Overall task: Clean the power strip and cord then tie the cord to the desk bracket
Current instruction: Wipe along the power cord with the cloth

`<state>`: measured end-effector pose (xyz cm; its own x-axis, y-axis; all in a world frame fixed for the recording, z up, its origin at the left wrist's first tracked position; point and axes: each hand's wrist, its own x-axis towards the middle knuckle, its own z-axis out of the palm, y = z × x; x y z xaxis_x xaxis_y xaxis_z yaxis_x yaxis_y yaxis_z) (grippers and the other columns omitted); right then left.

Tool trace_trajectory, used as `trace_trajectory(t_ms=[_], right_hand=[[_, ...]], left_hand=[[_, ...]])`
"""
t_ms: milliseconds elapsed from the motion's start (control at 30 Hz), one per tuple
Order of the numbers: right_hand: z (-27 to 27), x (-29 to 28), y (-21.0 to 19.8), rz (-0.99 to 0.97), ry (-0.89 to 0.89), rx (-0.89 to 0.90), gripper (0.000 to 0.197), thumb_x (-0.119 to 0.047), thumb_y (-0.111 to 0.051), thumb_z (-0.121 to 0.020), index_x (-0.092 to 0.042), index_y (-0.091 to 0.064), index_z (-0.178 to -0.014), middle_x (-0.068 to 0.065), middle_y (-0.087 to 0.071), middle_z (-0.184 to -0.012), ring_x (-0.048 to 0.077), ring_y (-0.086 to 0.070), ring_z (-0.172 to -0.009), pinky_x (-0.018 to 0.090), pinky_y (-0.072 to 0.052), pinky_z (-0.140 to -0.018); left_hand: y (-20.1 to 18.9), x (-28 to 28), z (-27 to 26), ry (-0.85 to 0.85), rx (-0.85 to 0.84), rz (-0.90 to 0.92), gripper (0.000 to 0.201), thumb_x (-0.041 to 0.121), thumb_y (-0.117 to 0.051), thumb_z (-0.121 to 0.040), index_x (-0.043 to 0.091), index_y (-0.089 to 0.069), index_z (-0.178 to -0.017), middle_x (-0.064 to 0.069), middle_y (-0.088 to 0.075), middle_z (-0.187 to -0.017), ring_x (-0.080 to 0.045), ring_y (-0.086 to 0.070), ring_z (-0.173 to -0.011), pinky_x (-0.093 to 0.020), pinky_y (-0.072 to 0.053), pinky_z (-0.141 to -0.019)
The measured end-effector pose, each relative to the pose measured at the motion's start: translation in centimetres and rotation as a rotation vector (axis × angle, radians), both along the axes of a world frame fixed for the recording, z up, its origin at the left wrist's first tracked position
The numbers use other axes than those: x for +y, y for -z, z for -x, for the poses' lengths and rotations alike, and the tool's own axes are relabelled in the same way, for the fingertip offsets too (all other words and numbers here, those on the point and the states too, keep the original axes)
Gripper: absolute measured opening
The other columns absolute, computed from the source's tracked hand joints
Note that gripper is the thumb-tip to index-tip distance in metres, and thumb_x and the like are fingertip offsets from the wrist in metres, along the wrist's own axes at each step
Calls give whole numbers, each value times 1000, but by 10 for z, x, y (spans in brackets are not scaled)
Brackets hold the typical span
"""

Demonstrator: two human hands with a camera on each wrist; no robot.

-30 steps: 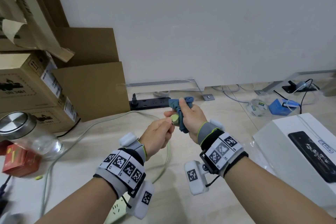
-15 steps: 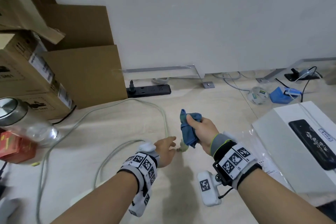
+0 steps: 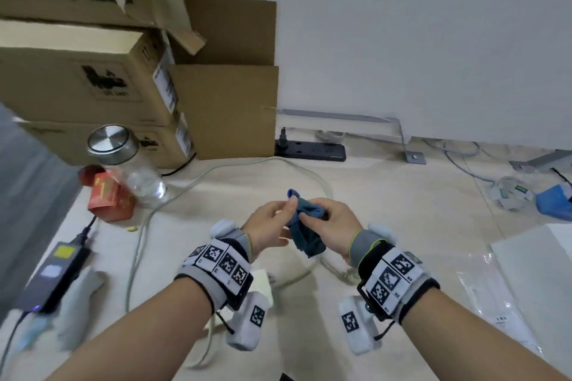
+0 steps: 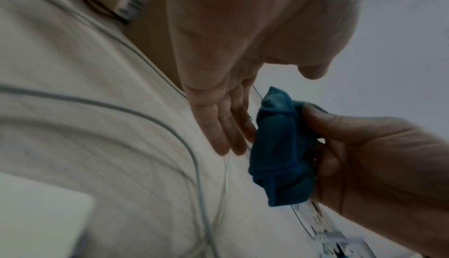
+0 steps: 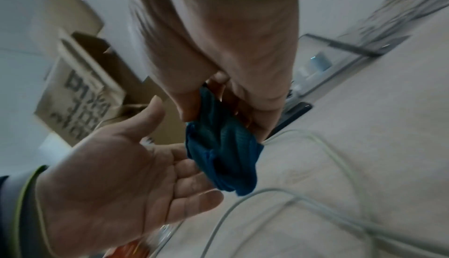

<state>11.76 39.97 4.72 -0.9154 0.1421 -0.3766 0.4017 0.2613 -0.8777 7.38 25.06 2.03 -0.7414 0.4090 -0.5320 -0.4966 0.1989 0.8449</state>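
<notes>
**Right hand grips the blue cloth, left hand spread beside it**

The right hand [image 3: 332,227] holds a bunched blue cloth [image 3: 305,233], fingers and thumb curled round its upper part while the loose end hangs below the fist. The left hand [image 3: 267,227] is flat and spread, its fingertips [image 4: 222,143] just beside or touching the cloth's folds; no frame settles which.

The right wrist view shows the left palm [image 5: 109,181] turned up with the thumb standing away, which the head view hides. The left wrist view shows the cloth [image 4: 279,152] as a soft ribbed weave, rolled into a thick wad, pressed against the right palm [image 4: 379,162].

Below the hands the pale, round cord [image 3: 235,164] lies loose on the beige, faintly grained surface [image 3: 402,204], looping from the far side back past both wrists. A pale squarish block [image 3: 263,280], perhaps the white power strip, peeks out behind the left wrist. A black power strip [image 3: 312,150] lies at the far edge beneath a grey metal desk bracket [image 3: 399,130] fixed to the white wall.

Far left stand stacked cardboard boxes [image 3: 93,83], a clear jar with a brushed steel lid [image 3: 108,139] and a red carton [image 3: 108,198].
</notes>
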Motion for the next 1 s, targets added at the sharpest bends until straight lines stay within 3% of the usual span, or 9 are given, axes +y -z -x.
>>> trace_trajectory(t_ms=[67, 167, 300, 433, 500, 633, 733, 867, 1000], right_hand=[[11, -27, 3, -21, -102, 35, 9, -15, -70, -86, -24, -70, -89, 9, -72, -91, 27, -68, -91, 43, -56, -81], [27, -67, 9, -39, -195, 41, 9, -18, -75, -81, -16, -70, -88, 9, -72, -88, 24, -67, -86, 40, -55, -78], [42, -124, 25, 40, -222, 8, 16, -20, -70, -86, -5, -66, -90, 18, -69, -91, 23, -64, -85, 42, -54, -80], [47, -185, 41, -36, -259, -55, 29, -34, -60, -90, -7, -67, -86, 9, -69, -84, 25, -64, -81, 39, -54, -75], [44, -210, 46, -68, -301, -70, 36, -41, -58, -90, -7, -67, -84, 11, -71, -84, 27, -65, -80, 40, -54, -76], [40, -233, 56, -46, -381, -106, 34, -49, -53, -91, -17, -63, -89, 4, -68, -87, 23, -66, -82, 42, -56, -76], [29, -228, 64, -391, -766, -69, 56, -63, -59, -81, -29, -50, -124, -6, -59, -110, 18, -59, -99, 31, -47, -82], [-1, -209, 80, -958, -1375, 98, 101, -77, -67, -56, -35, -26, -139, 1, -45, -123, 27, -47, -109, 41, -41, -90], [-18, -191, 86, -1131, -1517, 178, 118, -70, -74, -54, -33, -8, -145, 7, -39, -125, 30, -43, -107, 43, -33, -93]], left_hand=[[4, -28, -2, -82, -39, -38, 43, 47, -57, -89, 13, -59, -115, -14, -69, -107, -28, -68, -91, -41, -58, -81], [9, -77, -6, -245, -124, -156, 33, 27, -53, -96, 3, -59, -117, -19, -67, -105, -29, -66, -87, -36, -55, -66], [21, -145, -22, -462, -76, -140, 21, 15, -45, -100, 7, -62, -110, -23, -65, -106, -32, -62, -87, -40, -50, -70], [27, -192, -40, -679, -55, -119, 29, 23, -44, -101, 1, -60, -111, -27, -63, -102, -32, -60, -84, -41, -49, -70], [29, -211, -49, -694, -68, -160, 31, 30, -50, -97, 6, -61, -113, -21, -67, -105, -33, -64, -90, -43, -52, -75], [41, -236, -60, -675, -26, -118, 24, 13, -58, -93, 14, -57, -116, -16, -66, -114, -35, -64, -105, -50, -56, -78], [45, -248, -61, -718, 9, 19, 9, 17, -53, -97, 21, -60, -100, -13, -67, -102, -30, -65, -93, -46, -57, -71], [55, -257, -63, -739, 42, 129, 15, 23, -48, -99, 21, -58, -88, -6, -64, -84, -22, -61, -77, -31, -49, -60], [60, -251, -64, -722, 32, 131, 19, 26, -49, -99, 19, -61, -86, -4, -65, -83, -20, -61, -79, -29, -48, -63]])
